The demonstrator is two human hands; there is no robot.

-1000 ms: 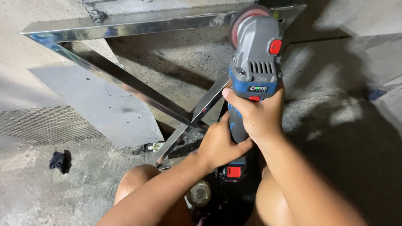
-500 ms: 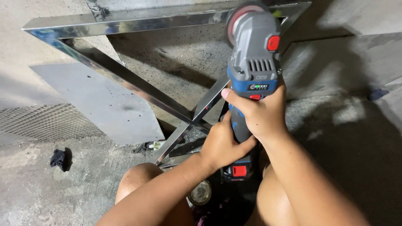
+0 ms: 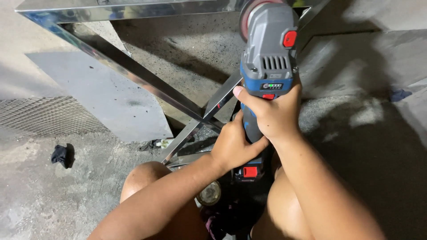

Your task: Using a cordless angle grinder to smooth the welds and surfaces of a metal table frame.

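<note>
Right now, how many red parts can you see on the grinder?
3 on the grinder: a red button on the upper right of its head, a small red switch just above the right hand, and a red catch on the battery below the left hand. Others may be hidden.

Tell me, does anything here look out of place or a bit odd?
A crumpled black rag lies loose on the gritty concrete floor, away from the work. Otherwise both hands, the left hand and the right hand, grip the blue-and-grey angle grinder over the shiny metal frame; bare knees sit close beneath.
</note>
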